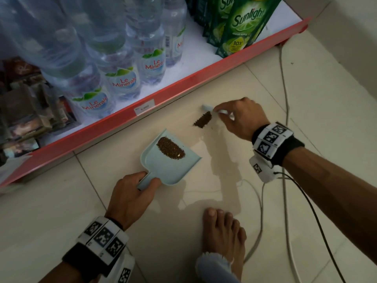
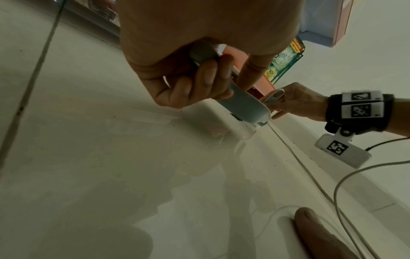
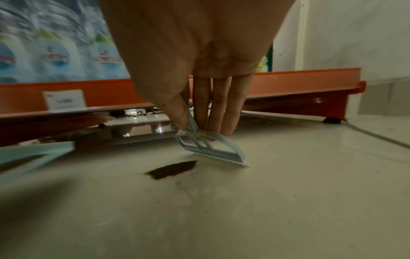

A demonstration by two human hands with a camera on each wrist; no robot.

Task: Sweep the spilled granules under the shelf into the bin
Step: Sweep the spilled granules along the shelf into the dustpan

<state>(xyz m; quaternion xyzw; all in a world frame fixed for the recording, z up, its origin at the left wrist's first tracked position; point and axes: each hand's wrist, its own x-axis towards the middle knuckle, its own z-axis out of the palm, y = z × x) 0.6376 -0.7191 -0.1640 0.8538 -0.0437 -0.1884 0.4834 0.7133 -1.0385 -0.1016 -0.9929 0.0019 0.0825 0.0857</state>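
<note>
A light blue dustpan (image 1: 155, 164) lies on the floor tiles with a heap of brown granules (image 1: 171, 148) in it. My left hand (image 1: 132, 193) grips its handle (image 2: 241, 103). A smaller strip of granules (image 1: 203, 119) lies on the floor between the pan and the red shelf edge (image 1: 183, 82). My right hand (image 1: 240, 117) pinches a small light blue brush (image 3: 210, 149), whose bristles touch the floor just right of that strip (image 3: 173, 169). The brush tip (image 1: 206, 107) shows past my fingers. No bin is in view.
Water bottles (image 1: 122, 82) and green Sunlight pouches (image 1: 242, 23) stand on the low shelf. White and black cables (image 1: 285, 111) run along the floor on the right. A bare foot (image 1: 222, 237) is planted near the bottom, with a fluffy slipper (image 1: 212, 268) beside it.
</note>
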